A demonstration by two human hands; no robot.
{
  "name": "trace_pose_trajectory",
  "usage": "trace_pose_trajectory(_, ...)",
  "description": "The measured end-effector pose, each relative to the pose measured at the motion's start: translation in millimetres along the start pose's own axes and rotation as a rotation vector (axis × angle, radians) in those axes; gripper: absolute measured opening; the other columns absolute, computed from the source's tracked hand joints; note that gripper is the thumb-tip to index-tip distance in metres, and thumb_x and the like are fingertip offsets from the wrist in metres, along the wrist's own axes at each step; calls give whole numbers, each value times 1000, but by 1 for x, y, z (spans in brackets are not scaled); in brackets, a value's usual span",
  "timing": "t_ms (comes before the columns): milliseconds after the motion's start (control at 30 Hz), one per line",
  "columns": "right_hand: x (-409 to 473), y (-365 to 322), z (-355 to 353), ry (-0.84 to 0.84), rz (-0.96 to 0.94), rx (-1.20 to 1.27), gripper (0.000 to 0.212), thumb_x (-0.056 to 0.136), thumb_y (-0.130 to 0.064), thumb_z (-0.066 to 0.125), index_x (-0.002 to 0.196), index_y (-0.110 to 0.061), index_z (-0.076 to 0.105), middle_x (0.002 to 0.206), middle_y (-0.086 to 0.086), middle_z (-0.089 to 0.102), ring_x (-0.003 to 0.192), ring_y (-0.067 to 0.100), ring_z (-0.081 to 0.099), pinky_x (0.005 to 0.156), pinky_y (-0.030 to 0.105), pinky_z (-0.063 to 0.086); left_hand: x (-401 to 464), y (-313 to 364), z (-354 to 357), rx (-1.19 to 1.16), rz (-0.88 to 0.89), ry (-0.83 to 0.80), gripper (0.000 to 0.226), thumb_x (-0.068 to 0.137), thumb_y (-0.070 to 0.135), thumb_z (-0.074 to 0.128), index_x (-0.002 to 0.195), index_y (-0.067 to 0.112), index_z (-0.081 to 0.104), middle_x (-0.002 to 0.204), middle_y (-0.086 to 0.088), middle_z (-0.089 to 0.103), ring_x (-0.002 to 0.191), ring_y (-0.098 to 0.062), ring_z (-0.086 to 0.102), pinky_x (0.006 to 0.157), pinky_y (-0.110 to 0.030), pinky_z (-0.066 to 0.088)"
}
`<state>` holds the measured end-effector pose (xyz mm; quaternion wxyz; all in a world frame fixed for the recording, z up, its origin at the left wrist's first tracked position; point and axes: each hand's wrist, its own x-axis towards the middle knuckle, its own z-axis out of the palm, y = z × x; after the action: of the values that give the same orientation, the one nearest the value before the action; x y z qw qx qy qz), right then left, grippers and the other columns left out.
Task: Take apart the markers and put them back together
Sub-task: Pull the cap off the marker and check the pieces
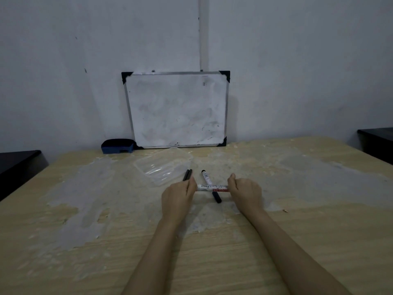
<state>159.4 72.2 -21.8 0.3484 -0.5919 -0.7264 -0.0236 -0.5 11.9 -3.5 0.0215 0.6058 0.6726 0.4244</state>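
A white board marker (pixel 211 187) with red and black print is held level above the table, one end in each fist. My left hand (pixel 178 195) grips its left end and my right hand (pixel 244 191) grips its right end, so both ends are hidden. Behind it a second white marker with a black cap (pixel 205 177) lies on the table, angled toward me, its black lower end (pixel 217 197) showing below the held marker. Two thin black pieces (pixel 187 174) stick out just past my left hand; whether that hand holds them I cannot tell.
A clear plastic container (pixel 164 167) lies just beyond the hands. A small whiteboard (pixel 177 109) leans on the wall at the table's far edge, with a blue eraser (pixel 118 146) to its left. Dark furniture stands at both sides (pixel 376 143).
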Motion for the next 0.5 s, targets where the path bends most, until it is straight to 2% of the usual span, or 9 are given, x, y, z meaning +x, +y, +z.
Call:
trace_pose_trajectory(100, -1, -6, 0, 126, -84, -9, 58, 87, -32, 27, 32, -15, 36, 28, -6, 18, 25, 13, 11, 38, 13, 0, 2, -1, 4, -96, -158, -15, 48, 95, 23, 36, 52, 7, 50, 61, -18, 58, 64, -32, 53, 56, -33, 30)
trace_pose_trajectory(167, 2, -1, -1, 250, -86, -55, 59, 86, -25, 36, 29, -10, 45, 23, 1, 30, 22, 15, 16, 42, 9, -2, 7, -10, 3, -166, -349, -41, 45, 93, 24, 35, 52, 10, 49, 64, -14, 52, 64, -28, 47, 56, -33, 28)
trace_pose_trajectory(233, 2, 6, -4, 317, -42, -13, 59, 86, -26, 36, 34, -5, 52, 26, 7, 42, 24, 15, 22, 44, 7, 1, 11, -23, 1, -168, -468, -5, 45, 91, 25, 33, 53, 9, 49, 69, -14, 53, 67, -28, 48, 58, -32, 30)
trace_pose_trajectory(300, 2, 14, -4, 280, 50, 50, 63, 90, -35, 28, 48, -1, 61, 37, 11, 48, 34, 19, 33, 39, 15, 9, 10, -28, -3, -135, -454, 63, 49, 94, 28, 29, 55, 8, 49, 71, -13, 55, 70, -30, 52, 62, -32, 33)
trace_pose_trajectory(333, 3, 16, -4, 211, 87, 56, 65, 93, -38, 27, 59, 0, 66, 45, 11, 49, 42, 22, 40, 40, 22, 17, 9, -27, -5, -121, -420, 81, 50, 97, 32, 27, 62, 6, 53, 72, -12, 55, 72, -30, 53, 63, -32, 34)
trace_pose_trajectory(400, 4, 15, -4, 67, 113, 60, 58, 98, -37, 29, 77, -1, 70, 59, 10, 52, 56, 26, 48, 52, 29, 29, 8, -24, -3, -113, -352, 54, 49, 97, 38, 28, 82, 4, 59, 75, -7, 57, 75, -27, 55, 65, -32, 37)
trace_pose_trajectory(500, 3, 11, -6, -62, 89, 113, 53, 98, -39, 29, 83, -5, 67, 69, 13, 60, 67, 30, 56, 58, 31, 34, 7, -27, 4, -80, -297, -32, 35, 94, 39, 42, 86, 7, 53, 76, -5, 59, 76, -26, 57, 64, -35, 41)
